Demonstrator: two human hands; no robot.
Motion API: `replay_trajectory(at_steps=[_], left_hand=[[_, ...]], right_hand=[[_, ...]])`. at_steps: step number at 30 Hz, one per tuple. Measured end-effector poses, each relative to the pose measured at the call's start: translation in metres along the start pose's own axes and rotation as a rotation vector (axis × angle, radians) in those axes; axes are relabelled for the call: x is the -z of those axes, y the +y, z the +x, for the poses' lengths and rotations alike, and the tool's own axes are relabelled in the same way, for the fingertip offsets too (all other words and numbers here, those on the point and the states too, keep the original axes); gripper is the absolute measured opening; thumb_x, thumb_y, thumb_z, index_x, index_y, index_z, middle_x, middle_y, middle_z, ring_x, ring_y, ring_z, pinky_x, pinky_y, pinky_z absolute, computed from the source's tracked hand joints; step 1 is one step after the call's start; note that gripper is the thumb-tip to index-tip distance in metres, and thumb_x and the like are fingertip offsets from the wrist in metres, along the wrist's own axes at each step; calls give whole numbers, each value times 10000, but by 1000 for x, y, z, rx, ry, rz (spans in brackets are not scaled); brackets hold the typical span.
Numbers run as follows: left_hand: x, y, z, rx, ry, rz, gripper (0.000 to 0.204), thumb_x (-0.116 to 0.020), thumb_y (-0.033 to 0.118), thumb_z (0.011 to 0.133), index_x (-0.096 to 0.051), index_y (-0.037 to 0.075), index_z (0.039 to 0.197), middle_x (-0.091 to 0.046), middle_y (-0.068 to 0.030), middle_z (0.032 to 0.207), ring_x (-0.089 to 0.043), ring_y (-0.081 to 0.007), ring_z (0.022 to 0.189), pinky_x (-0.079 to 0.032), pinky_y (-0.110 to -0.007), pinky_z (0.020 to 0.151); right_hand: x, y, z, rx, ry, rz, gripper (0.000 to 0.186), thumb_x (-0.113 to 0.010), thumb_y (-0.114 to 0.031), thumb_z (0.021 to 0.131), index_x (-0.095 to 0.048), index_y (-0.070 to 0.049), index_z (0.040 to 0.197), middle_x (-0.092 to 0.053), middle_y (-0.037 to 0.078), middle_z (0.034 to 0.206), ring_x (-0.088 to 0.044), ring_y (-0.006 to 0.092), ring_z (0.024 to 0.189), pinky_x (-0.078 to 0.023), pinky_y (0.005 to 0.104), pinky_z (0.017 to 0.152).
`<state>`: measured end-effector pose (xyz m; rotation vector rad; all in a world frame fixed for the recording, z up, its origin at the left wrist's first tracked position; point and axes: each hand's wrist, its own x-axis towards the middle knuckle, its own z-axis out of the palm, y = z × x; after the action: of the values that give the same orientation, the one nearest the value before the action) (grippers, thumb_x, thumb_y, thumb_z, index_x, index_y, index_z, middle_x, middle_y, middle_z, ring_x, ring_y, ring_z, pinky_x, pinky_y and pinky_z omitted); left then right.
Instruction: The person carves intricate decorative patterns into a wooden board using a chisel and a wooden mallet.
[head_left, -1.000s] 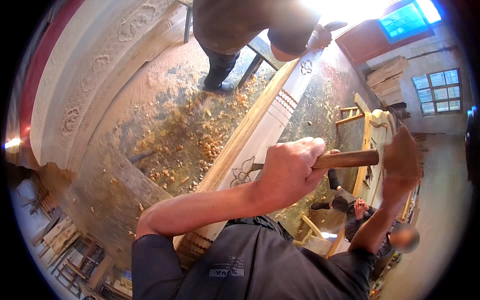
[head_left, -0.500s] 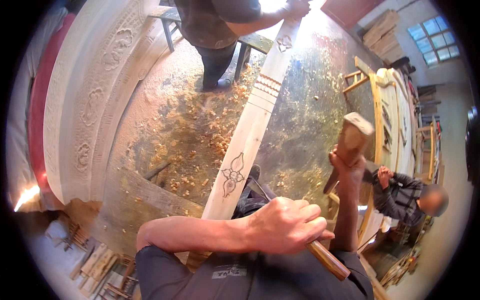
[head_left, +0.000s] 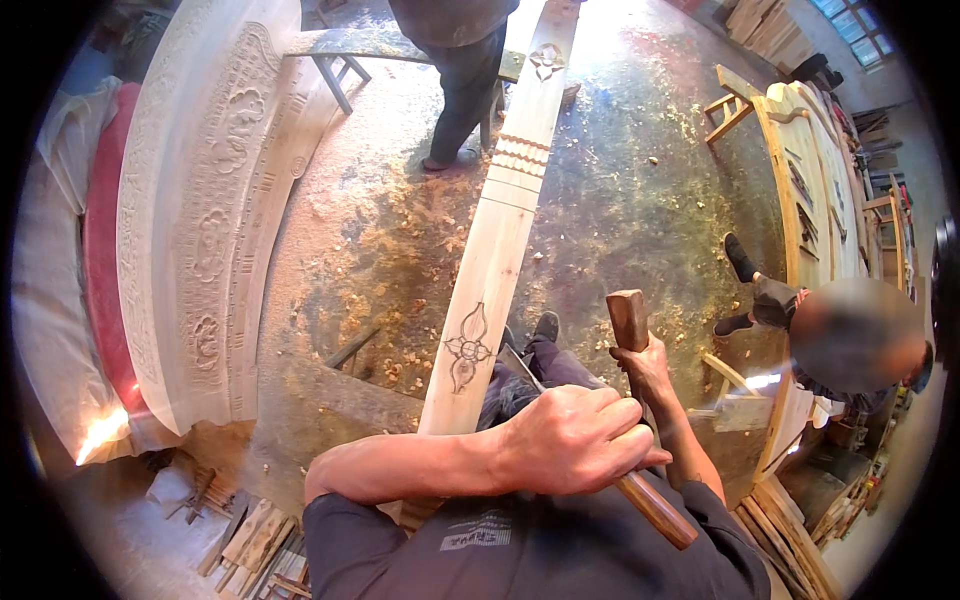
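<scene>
Shavings (head_left: 375, 245) litter the floor (head_left: 625, 205). Left hand (head_left: 575, 440) grips chisel (head_left: 657, 510) near flower-carved board's (head_left: 490, 240) right edge; right hand (head_left: 647, 368) grips mallet (head_left: 628, 320).

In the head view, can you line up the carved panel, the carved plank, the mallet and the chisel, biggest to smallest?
1. Carved panel
2. Carved plank
3. Mallet and chisel: unsure which is bigger, both are partly hidden.

The carved plank (head_left: 496, 250) is pale, matt, smooth wood. The chisel handle (head_left: 657, 510) is glossy brown wood, its blade (head_left: 523, 369) metal; the mallet head (head_left: 628, 320) is wooden.
</scene>
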<state>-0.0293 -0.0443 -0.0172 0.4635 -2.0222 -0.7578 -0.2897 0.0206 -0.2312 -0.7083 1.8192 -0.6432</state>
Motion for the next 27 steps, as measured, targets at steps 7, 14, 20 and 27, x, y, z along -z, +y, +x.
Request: replay_trajectory(at_steps=[7, 14, 20, 27], left_hand=[[0, 3, -5, -9, -48, 43, 502, -845, 284, 833, -407, 118, 654, -361, -11, 651, -469, -148, 530, -363, -312, 428], [-2, 5, -8, -9, -84, 44, 486, -827, 299, 855, -419, 118, 661, -382, -7, 664, -493, -147, 562, -383, -304, 459], [-2, 3, -8, -11, -78, 46, 478, -824, 294, 856, -426, 114, 662, -390, -9, 666, -498, -147, 563, -384, -302, 454], [-1, 1, -7, -4, -63, 48, 474, -823, 302, 852, -431, 113, 667, -389, -11, 667, -499, -145, 560, -388, -300, 447]], right_hand=[[-4, 32, 0, -93, -31, -31, 306, -815, -110, 738, -644, -17, 974, -647, 37, 777, -610, 139, 628, -506, 325, 581], [-2, 46, 2, -136, -29, -31, 327, -813, -98, 733, -651, -3, 1001, -641, 43, 772, -604, 150, 603, -502, 334, 563], [10, 71, 8, -218, -10, -65, 335, -816, -94, 737, -655, 5, 1013, -653, 59, 780, -617, 163, 618, -511, 345, 577], [17, 89, 6, -267, 1, -155, 364, -829, -113, 735, -659, 21, 1028, -680, 81, 808, -646, 187, 650, -521, 363, 598]])
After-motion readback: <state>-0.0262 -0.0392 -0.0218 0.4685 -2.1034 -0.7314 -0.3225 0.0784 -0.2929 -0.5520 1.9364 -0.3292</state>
